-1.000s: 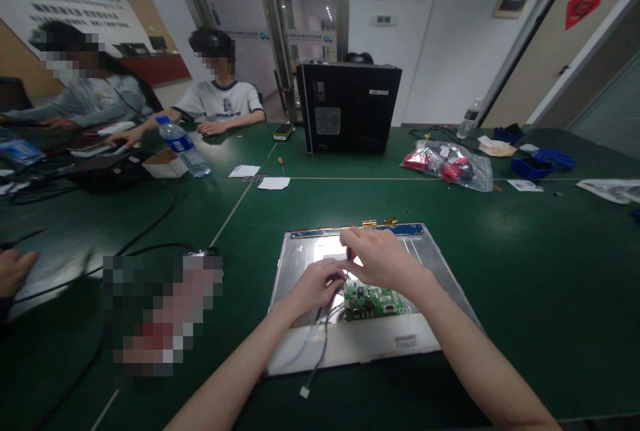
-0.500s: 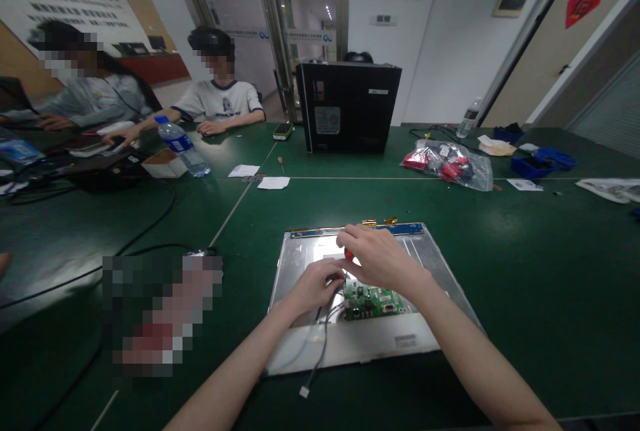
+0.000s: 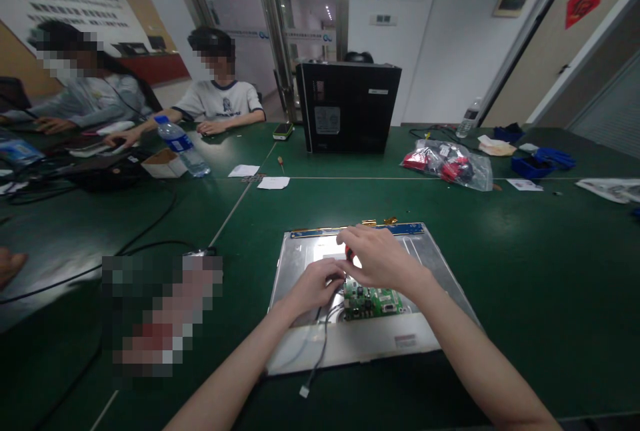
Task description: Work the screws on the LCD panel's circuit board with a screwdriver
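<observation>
A flat metal display panel (image 3: 370, 337) lies on the table in front of me, with a green circuit board (image 3: 375, 303) on its back. My right hand (image 3: 377, 254) is closed round a screwdriver (image 3: 349, 253) with a red and black handle, held upright over the board's upper left corner. Fingers curled, my left hand (image 3: 317, 282) pinches beside the screwdriver's lower end; what it holds there is hidden. A grey cable (image 3: 325, 344) runs from the board over the panel's near edge to a white connector (image 3: 304, 391).
A black computer case (image 3: 350, 107) stands at the back. To its right lies a plastic bag (image 3: 450, 164) with red items. A water bottle (image 3: 183, 146) leans by a small box (image 3: 164, 164) at left. Another person's hand (image 3: 10, 265) shows at the left edge.
My right hand has turned very slightly on the screwdriver, its handle showing more black. The left hand stays put. Another person's hand has come further in at the left edge.
</observation>
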Demonstrator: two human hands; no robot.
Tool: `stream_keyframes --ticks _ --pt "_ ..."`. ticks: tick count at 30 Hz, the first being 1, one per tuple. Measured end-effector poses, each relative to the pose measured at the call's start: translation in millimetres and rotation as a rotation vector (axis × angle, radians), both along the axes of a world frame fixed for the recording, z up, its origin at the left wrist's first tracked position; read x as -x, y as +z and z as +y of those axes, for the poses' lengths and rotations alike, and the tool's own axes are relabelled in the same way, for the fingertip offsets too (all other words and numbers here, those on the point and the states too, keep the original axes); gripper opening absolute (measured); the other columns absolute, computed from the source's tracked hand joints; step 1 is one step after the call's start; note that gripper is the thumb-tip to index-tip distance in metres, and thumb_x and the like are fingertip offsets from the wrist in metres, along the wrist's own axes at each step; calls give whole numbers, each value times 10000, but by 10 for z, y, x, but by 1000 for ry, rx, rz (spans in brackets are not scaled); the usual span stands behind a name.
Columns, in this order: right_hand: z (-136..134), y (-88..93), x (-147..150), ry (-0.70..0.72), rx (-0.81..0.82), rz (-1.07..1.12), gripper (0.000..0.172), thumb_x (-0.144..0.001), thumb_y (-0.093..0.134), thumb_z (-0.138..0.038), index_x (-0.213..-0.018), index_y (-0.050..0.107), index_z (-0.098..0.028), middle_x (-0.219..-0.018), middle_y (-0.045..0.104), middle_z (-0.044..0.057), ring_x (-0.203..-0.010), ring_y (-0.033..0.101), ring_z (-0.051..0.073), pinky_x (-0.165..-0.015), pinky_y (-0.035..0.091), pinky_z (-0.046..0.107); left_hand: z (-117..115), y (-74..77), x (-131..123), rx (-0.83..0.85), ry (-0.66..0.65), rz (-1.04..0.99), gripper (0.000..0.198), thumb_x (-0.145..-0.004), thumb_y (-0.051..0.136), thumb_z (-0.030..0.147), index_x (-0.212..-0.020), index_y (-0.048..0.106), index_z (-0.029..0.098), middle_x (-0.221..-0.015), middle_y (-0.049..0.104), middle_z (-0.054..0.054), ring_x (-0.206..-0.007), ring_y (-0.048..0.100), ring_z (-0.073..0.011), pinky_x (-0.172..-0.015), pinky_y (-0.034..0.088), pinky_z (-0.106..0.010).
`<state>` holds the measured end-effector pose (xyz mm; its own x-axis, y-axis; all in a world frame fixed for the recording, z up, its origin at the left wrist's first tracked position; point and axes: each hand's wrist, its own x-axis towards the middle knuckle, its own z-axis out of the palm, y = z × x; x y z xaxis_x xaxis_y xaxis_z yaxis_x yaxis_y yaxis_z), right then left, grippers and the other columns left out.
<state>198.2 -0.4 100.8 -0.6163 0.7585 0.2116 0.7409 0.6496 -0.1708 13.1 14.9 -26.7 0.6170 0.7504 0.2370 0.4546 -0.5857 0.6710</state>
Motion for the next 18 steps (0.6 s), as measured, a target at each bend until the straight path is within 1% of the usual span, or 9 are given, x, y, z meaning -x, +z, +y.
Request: stream_keyframes --ticks 3,5,8,9,12,14,16,18 --pt "-20 -2 -10 40 41 37 155 -808 508 -169 -962 527 -159 -879 649 47 -736 555 142 -555 277 256 5 -14 -3 3 -7 7 101 -797 562 107 -790 642 167 -804 661 -37 -762 594 -182 -719 461 -288" --pt "-21 -17 1 27 42 11 155 -823 492 -169 -975 523 -166 -855 653 38 -705 558 139 -538 263 257 8 -29 -1 14 -13 18 103 -798 560 108 -796 645 166 -816 666 -41 -764 597 -182 -717 465 -288" --pt "-6 -44 30 -9 -3 -47 81 -873 498 -238 -928 521 -183 -800 657 28 -670 571 147 -520 243 256 11 -42 4 20 -2 23 113 -794 565 101 -805 658 164 -832 671 -48 -782 606 -186 -723 470 -289" --pt "0 -50 39 -24 -12 -69 85 -883 507 -268 -903 519 -186 -774 657 26 -654 576 151 -512 236 256 11 -42 5 20 -1 20 121 -793 568 97 -819 666 165 -847 673 -50 -799 609 -189 -737 470 -292" --pt "2 -51 51 -73 -11 -108 186 -882 534 -362 -865 511 -178 -698 647 28 -596 579 166 -489 216 259 9 -37 7 17 -14 2 148 -804 571 98 -876 676 174 -878 674 -49 -833 610 -190 -771 469 -300" --pt "-11 -41 47 -65 -7 -84 229 -871 537 -391 -889 507 -165 -721 652 41 -608 583 175 -492 216 262 9 -36 8 11 -20 -8 148 -809 566 99 -880 670 178 -865 669 -41 -822 607 -186 -763 468 -296" --pt "-31 -29 36 -26 3 -42 201 -866 522 -344 -931 501 -155 -781 660 54 -648 586 176 -504 222 264 10 -42 7 3 -11 -10 126 -801 566 96 -838 657 175 -832 663 -32 -791 602 -180 -737 465 -285" --pt "-46 -23 26 13 19 -19 155 -847 501 -253 -968 498 -155 -826 665 54 -665 577 162 -514 224 266 12 -50 5 1 6 -3 107 -787 566 91 -786 641 167 -796 656 -28 -756 596 -174 -708 462 -275"
